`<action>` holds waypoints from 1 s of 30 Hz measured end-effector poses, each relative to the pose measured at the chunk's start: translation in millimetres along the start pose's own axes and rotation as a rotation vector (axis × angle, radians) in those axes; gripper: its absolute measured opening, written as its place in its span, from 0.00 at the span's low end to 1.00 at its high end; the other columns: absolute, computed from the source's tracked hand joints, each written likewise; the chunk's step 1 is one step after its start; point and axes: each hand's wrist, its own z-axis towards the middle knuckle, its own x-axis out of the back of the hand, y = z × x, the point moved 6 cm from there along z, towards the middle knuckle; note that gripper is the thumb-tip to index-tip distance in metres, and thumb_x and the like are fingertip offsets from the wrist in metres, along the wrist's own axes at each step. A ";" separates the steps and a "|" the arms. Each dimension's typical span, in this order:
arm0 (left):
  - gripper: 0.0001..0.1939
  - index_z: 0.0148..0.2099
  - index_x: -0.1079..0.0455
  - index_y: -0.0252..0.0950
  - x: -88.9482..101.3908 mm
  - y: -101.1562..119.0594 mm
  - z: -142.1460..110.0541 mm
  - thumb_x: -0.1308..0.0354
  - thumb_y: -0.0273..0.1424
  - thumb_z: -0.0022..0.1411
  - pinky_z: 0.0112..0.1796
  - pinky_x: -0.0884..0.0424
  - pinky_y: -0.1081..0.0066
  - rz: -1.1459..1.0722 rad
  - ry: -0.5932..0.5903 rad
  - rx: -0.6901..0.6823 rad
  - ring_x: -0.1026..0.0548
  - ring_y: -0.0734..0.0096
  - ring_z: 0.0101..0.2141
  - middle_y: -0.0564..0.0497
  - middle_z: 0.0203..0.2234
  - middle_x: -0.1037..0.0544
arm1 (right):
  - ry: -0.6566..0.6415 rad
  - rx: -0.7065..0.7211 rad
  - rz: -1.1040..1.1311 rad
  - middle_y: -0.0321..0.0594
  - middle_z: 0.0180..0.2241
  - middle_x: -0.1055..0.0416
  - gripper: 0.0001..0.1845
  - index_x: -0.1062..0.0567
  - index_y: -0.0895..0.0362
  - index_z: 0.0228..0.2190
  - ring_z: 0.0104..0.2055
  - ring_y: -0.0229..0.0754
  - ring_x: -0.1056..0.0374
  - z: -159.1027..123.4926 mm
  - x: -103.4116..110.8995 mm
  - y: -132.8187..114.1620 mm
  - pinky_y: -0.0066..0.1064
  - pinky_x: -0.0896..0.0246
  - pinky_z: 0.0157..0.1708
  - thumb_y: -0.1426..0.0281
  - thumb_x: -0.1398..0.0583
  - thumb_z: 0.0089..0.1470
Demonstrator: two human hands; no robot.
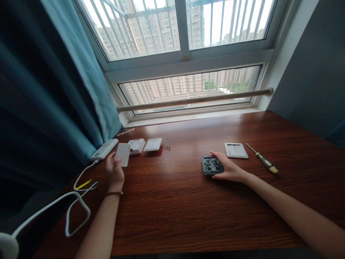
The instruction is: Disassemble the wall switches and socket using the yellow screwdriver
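Observation:
Held up in my left hand (115, 172) is a flat white square plate (123, 154), pinched at its left edge; the fingers are a little blurred. My right hand (225, 169) grips the right side of a dark grey switch module (211, 166) with two black mechanisms on its face. Just behind the plate sits a white wall box (137, 146). To the box's right lies a white socket panel (152, 144), with several small screws (167, 148) beside it. A white switch panel (236, 150) rests beyond my right hand, near a screwdriver (266, 163).
At the left, a white power strip (104, 149) lies by the blue curtain (88, 90), its white cable (78, 194) looping over the table edge. A yellow tag (84, 184) is on the cable. The brown wooden table (172, 208) reaches the window, where a rail (194, 100) crosses.

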 end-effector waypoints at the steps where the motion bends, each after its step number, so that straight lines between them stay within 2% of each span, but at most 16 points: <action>1: 0.31 0.52 0.45 0.32 -6.2 7.2 -7.3 0.64 0.48 0.54 0.42 0.36 0.56 -0.096 -0.028 0.037 0.33 0.56 0.44 0.41 0.45 0.32 | 0.028 -0.030 0.064 0.48 0.50 0.42 0.50 0.47 0.55 0.55 0.53 0.53 0.46 0.3 0.8 2.1 0.46 0.53 0.53 0.62 0.33 0.33; 3: 0.31 0.50 0.39 0.33 -27.3 24.0 -29.9 0.68 0.48 0.55 0.35 0.32 0.55 -0.306 -0.165 0.117 0.28 0.57 0.37 0.42 0.40 0.28 | 0.118 -0.130 0.271 0.46 0.50 0.41 0.47 0.45 0.53 0.54 0.52 0.51 0.43 0.9 2.9 6.6 0.46 0.52 0.53 0.65 0.32 0.33; 5: 0.29 0.52 0.40 0.35 -68.8 45.5 -71.0 0.60 0.47 0.54 0.37 0.34 0.49 -0.866 -0.570 0.379 0.29 0.51 0.39 0.41 0.43 0.28 | 0.234 -0.234 0.582 0.44 0.49 0.39 0.39 0.41 0.53 0.52 0.51 0.49 0.41 0.7 3.5 7.7 0.45 0.51 0.53 0.66 0.34 0.37; 6: 0.28 0.53 0.41 0.35 -84.9 59.0 -93.9 0.58 0.45 0.54 0.39 0.35 0.48 -1.014 -0.721 0.478 0.29 0.50 0.41 0.40 0.44 0.29 | 0.284 -0.270 0.762 0.43 0.48 0.37 0.33 0.37 0.54 0.49 0.50 0.47 0.40 0.5 2.4 5.8 0.44 0.51 0.53 0.66 0.36 0.40; 8: 0.24 0.52 0.40 0.34 -110.0 80.9 -134.7 0.55 0.41 0.56 0.41 0.36 0.49 -1.151 -0.874 0.631 0.28 0.51 0.40 0.41 0.41 0.27 | 0.347 -0.305 1.116 0.42 0.44 0.32 0.20 0.30 0.56 0.42 0.48 0.45 0.37 0.1 -1.7 -2.4 0.40 0.49 0.53 0.65 0.39 0.45; 10: 0.23 0.51 0.39 0.34 -132.0 96.2 -168.4 0.55 0.40 0.57 0.40 0.34 0.51 -1.164 -0.973 0.752 0.27 0.53 0.39 0.42 0.39 0.26 | 0.376 -0.336 1.389 0.41 0.40 0.28 0.13 0.27 0.57 0.36 0.45 0.43 0.34 -1.3 -6.3 -11.4 0.37 0.45 0.52 0.66 0.41 0.47; 13: 0.21 0.49 0.36 0.33 -157.3 109.1 -200.0 0.54 0.39 0.58 0.38 0.32 0.55 -1.131 -1.049 0.807 0.26 0.58 0.35 0.43 0.37 0.25 | 0.403 -0.397 1.602 0.40 0.38 0.27 0.10 0.27 0.57 0.35 0.42 0.42 0.32 -4.9 -10.3 -18.1 0.36 0.41 0.49 0.68 0.41 0.48; 17: 0.20 0.45 0.34 0.33 -175.2 104.6 -218.0 0.55 0.42 0.59 0.34 0.30 0.65 -1.073 -1.003 0.819 0.26 0.66 0.33 0.46 0.35 0.25 | 0.399 -0.416 1.678 0.41 0.36 0.26 0.13 0.29 0.58 0.38 0.41 0.44 0.31 -5.2 -10.6 -20.4 0.38 0.37 0.45 0.67 0.42 0.50; 21: 0.21 0.50 0.38 0.37 -171.8 93.6 -212.8 0.50 0.42 0.57 0.32 0.30 0.69 -0.968 -0.844 0.629 0.27 0.69 0.33 0.48 0.36 0.26 | 0.452 -0.395 1.697 0.40 0.34 0.25 0.13 0.29 0.57 0.39 0.42 0.45 0.32 -3.3 -8.8 -21.5 0.38 0.36 0.44 0.68 0.42 0.49; 23: 0.23 0.53 0.40 0.39 -167.1 92.8 -208.4 0.48 0.41 0.56 0.33 0.30 0.70 -0.929 -0.811 0.541 0.27 0.68 0.34 0.48 0.38 0.26 | 0.464 -0.412 1.696 0.39 0.34 0.25 0.12 0.29 0.57 0.38 0.42 0.44 0.31 -3.3 -10.1 -21.0 0.37 0.36 0.44 0.69 0.42 0.49; 25: 0.25 0.54 0.42 0.38 -165.1 95.8 -207.7 0.49 0.42 0.56 0.36 0.31 0.68 -0.925 -0.861 0.516 0.28 0.66 0.38 0.45 0.42 0.28 | 0.461 -0.437 1.690 0.39 0.34 0.25 0.12 0.29 0.58 0.38 0.42 0.43 0.31 -3.8 -11.9 -18.8 0.36 0.36 0.44 0.70 0.42 0.49; 28: 0.28 0.57 0.46 0.36 -165.5 108.0 -212.2 0.55 0.45 0.59 0.42 0.33 0.63 -0.963 -1.045 0.472 0.31 0.60 0.45 0.42 0.48 0.32 | 0.474 -0.437 1.649 0.40 0.37 0.26 0.13 0.30 0.57 0.39 0.43 0.43 0.32 -4.4 -10.1 -11.7 0.35 0.36 0.45 0.69 0.41 0.49; 30: 0.30 0.59 0.50 0.36 -165.0 118.2 -216.5 0.51 0.42 0.57 0.48 0.38 0.61 -0.969 -1.170 0.358 0.36 0.57 0.50 0.42 0.52 0.35 | 0.487 -0.424 1.588 0.39 0.38 0.26 0.14 0.30 0.56 0.40 0.44 0.43 0.33 -4.7 -6.5 -6.2 0.36 0.37 0.46 0.68 0.41 0.48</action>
